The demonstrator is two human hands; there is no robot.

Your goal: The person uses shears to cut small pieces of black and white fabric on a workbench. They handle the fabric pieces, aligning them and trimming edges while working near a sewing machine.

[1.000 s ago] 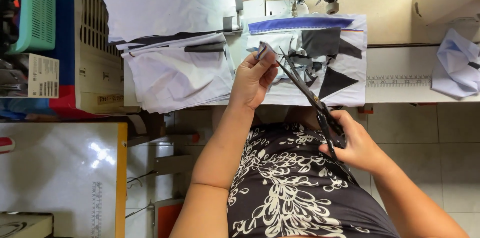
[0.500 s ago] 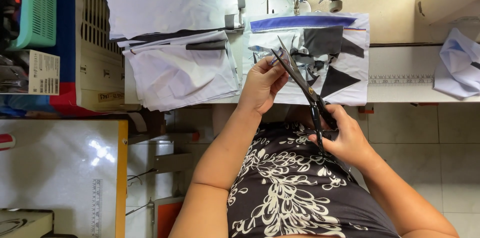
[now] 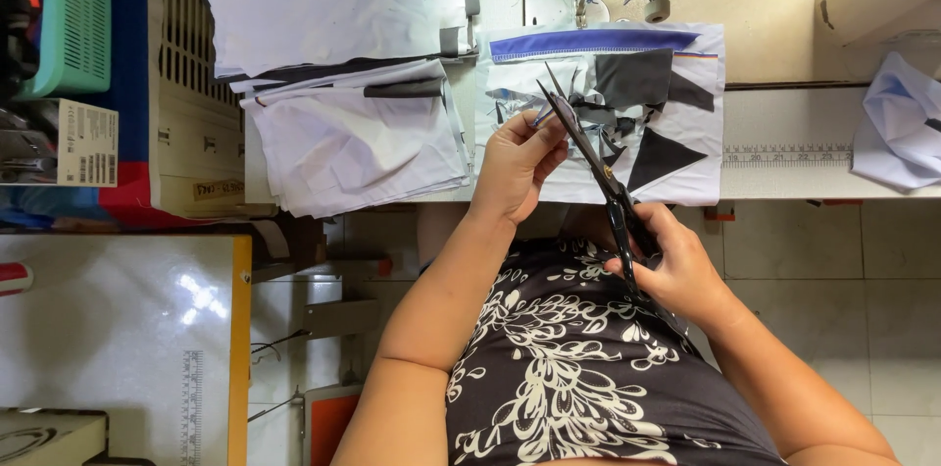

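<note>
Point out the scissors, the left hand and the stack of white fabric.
scissors [image 3: 588, 157], head view, on the blades.
left hand [image 3: 515, 167], head view, back of the hand.
stack of white fabric [image 3: 353, 133], head view, top sheet.

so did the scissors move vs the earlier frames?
Yes. The scissors swung up and left with the right hand, tips now nearer the purple strip on the table.

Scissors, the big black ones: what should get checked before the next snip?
1. Right hand grips the long black scissors by the handles: ok.
2. Blades parted at the tips: ok.
3. Left hand pinches the small blue-edged fabric scrap: ok.
4. Left fingers well away from the blades: not ok, they sit right beside them.
5. Scrap seated between the blades: cannot tell.
6. Pile of white and black fabric pieces apart from the blades: cannot tell.
</note>
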